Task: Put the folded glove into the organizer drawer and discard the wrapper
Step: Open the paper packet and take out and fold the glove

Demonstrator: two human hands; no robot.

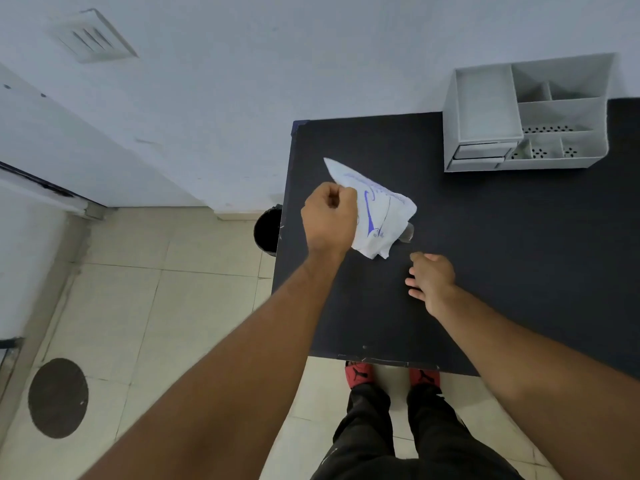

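My left hand (329,218) is closed on a white paper wrapper (377,209) with blue print, lifted above the left part of the black table (502,254). A small clear bit sticks out at the wrapper's lower right edge; I cannot tell what it is. My right hand (431,280) hovers low over the table just right of and below the wrapper, fingers apart, holding nothing. The grey organizer (526,112) stands at the table's back right, its two small drawers (479,155) at the front left pushed in. No folded glove shows.
A black waste bin (267,230) stands on the tiled floor against the table's left edge. A white wall runs behind the table. My red shoes (360,372) are at the table's near edge. A dark round floor cover (58,398) lies at the left.
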